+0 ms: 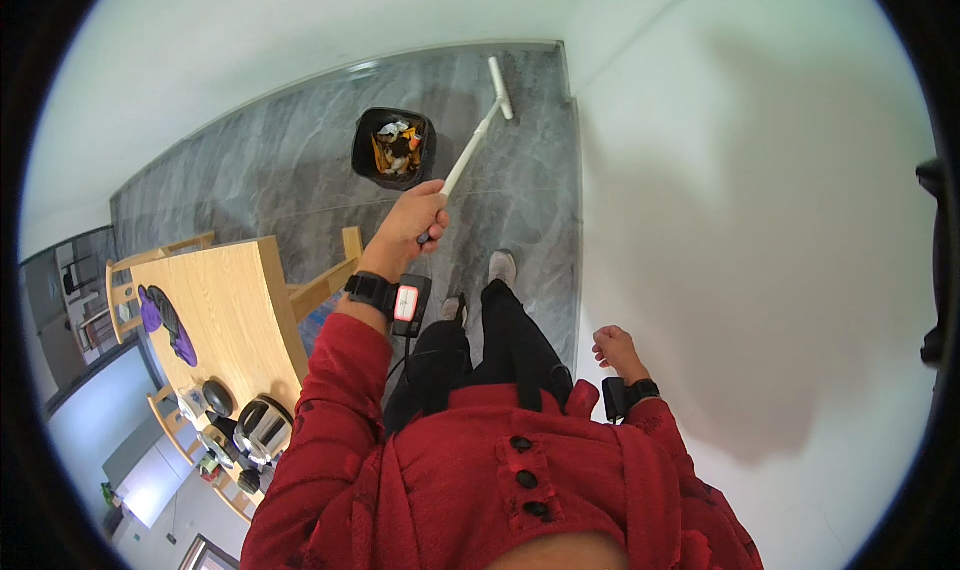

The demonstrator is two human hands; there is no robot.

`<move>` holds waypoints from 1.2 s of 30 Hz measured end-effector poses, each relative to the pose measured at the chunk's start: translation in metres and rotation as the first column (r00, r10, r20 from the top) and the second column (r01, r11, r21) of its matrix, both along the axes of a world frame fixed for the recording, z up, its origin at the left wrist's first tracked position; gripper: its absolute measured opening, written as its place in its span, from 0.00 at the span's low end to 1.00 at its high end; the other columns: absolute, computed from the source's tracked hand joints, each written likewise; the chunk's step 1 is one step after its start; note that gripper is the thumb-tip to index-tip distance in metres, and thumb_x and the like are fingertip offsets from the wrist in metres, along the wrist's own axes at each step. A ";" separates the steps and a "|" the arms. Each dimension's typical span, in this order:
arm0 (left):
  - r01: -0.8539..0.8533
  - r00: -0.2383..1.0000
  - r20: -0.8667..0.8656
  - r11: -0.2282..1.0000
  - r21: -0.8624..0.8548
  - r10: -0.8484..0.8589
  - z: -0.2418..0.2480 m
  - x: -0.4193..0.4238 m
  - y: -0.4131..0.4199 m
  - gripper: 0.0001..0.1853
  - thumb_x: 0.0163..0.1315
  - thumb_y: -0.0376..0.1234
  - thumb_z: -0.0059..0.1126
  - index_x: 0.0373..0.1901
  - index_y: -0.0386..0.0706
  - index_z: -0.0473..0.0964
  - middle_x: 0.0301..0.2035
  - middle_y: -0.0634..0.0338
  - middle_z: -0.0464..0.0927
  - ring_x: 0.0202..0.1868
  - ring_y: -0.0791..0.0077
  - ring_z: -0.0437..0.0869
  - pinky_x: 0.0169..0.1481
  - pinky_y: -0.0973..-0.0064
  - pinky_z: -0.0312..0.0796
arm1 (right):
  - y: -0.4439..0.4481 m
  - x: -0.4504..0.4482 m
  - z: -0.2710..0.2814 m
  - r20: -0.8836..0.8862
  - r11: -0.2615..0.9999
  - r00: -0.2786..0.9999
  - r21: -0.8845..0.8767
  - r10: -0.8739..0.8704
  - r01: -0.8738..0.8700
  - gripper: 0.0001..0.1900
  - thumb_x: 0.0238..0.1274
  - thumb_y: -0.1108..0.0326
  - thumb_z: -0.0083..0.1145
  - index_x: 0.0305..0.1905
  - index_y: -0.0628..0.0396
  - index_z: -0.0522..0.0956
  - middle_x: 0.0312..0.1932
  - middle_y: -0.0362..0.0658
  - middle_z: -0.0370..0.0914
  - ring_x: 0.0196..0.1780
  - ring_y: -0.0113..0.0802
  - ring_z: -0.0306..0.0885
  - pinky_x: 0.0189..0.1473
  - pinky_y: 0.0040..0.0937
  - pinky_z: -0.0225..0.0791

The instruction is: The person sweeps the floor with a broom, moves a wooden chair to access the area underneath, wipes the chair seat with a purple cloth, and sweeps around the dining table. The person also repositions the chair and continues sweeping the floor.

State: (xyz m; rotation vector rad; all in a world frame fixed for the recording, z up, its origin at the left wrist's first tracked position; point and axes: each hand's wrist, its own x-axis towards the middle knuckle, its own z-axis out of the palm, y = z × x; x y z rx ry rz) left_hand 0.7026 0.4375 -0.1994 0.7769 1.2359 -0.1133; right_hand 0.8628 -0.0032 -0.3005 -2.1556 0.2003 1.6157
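My left hand grips the end of a long white handle, whose dark tip shows below the fingers. The tool is a floor squeegee or broom; its white crosswise head rests on the grey tiled floor near the room's corner, and its lower edge is too small to tell. A black trash bin holding crumpled wrappers and other waste stands on the floor, left of the handle. My right hand hangs beside the wall with curled fingers and nothing visible in it.
A wooden table on the left bears purple-and-black items, an electric kettle and other kitchenware. Wooden chairs surround it. White walls rise to the right and beyond the floor. My shoes are below the handle.
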 end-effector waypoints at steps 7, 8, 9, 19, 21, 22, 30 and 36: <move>-0.035 0.995 0.083 0.984 -0.172 0.050 -0.037 0.047 0.019 0.22 0.69 0.35 0.47 0.65 0.52 0.64 0.23 0.68 0.69 0.17 0.86 0.63 0.20 0.81 0.55 | 0.029 0.007 -0.005 0.026 0.996 0.996 -0.011 0.091 -0.091 0.13 0.62 0.61 0.55 0.45 0.58 0.77 0.28 0.42 0.79 0.25 0.29 0.77 0.24 0.30 0.73; -0.049 0.995 0.078 0.983 -0.178 0.064 -0.044 0.049 0.022 0.22 0.69 0.35 0.47 0.65 0.52 0.65 0.23 0.68 0.69 0.17 0.85 0.64 0.21 0.80 0.56 | 0.033 0.009 -0.005 0.042 0.994 0.993 -0.010 0.106 -0.105 0.13 0.62 0.61 0.56 0.45 0.58 0.77 0.28 0.42 0.79 0.25 0.29 0.77 0.24 0.30 0.73; -0.060 0.994 0.074 0.981 -0.186 0.075 -0.050 0.048 0.025 0.23 0.68 0.34 0.47 0.65 0.51 0.65 0.22 0.68 0.69 0.17 0.84 0.64 0.21 0.79 0.56 | 0.038 0.010 -0.003 0.055 0.994 0.993 -0.010 0.105 -0.105 0.13 0.62 0.61 0.56 0.45 0.58 0.77 0.28 0.42 0.79 0.25 0.29 0.77 0.24 0.30 0.73; -0.088 0.996 -0.001 0.985 -0.150 0.089 -0.027 -0.085 0.012 0.29 0.68 0.34 0.45 0.72 0.50 0.58 0.21 0.66 0.68 0.15 0.81 0.64 0.16 0.76 0.57 | 0.119 0.028 -0.027 0.166 0.971 0.958 0.010 0.236 -0.241 0.14 0.60 0.60 0.56 0.41 0.60 0.80 0.26 0.44 0.80 0.24 0.30 0.77 0.24 0.29 0.72; -0.015 1.000 -0.016 0.991 -0.132 0.013 -0.018 -0.118 0.001 0.29 0.69 0.34 0.45 0.73 0.51 0.58 0.22 0.66 0.69 0.14 0.81 0.64 0.15 0.77 0.58 | 0.145 0.029 -0.038 0.197 0.950 0.943 0.106 0.269 -0.293 0.13 0.60 0.59 0.56 0.39 0.60 0.80 0.24 0.43 0.79 0.23 0.30 0.77 0.24 0.31 0.72; 0.027 0.999 -0.025 0.991 -0.128 -0.030 -0.015 -0.134 -0.003 0.28 0.70 0.35 0.44 0.73 0.51 0.58 0.22 0.66 0.69 0.14 0.82 0.64 0.15 0.78 0.58 | 0.162 0.029 -0.045 0.216 0.929 0.926 0.141 0.309 -0.342 0.13 0.61 0.60 0.57 0.39 0.60 0.79 0.23 0.42 0.78 0.23 0.29 0.76 0.22 0.29 0.70; 0.224 0.959 -0.126 0.950 -0.217 -0.255 -0.014 -0.195 -0.045 0.27 0.70 0.35 0.44 0.72 0.49 0.59 0.23 0.65 0.69 0.15 0.79 0.68 0.17 0.78 0.63 | 0.317 -0.002 -0.081 0.217 0.862 0.926 0.349 0.308 -0.368 0.16 0.57 0.56 0.60 0.35 0.61 0.80 0.22 0.43 0.79 0.23 0.32 0.76 0.26 0.32 0.68; 0.106 0.988 -0.076 0.939 -0.328 -0.138 -0.025 -0.196 -0.058 0.28 0.70 0.33 0.44 0.72 0.47 0.57 0.27 0.62 0.73 0.21 0.76 0.75 0.23 0.77 0.68 | 0.419 -0.038 -0.141 0.066 0.826 0.899 0.368 0.434 -0.426 0.17 0.57 0.54 0.60 0.37 0.60 0.80 0.25 0.45 0.81 0.28 0.36 0.79 0.30 0.37 0.71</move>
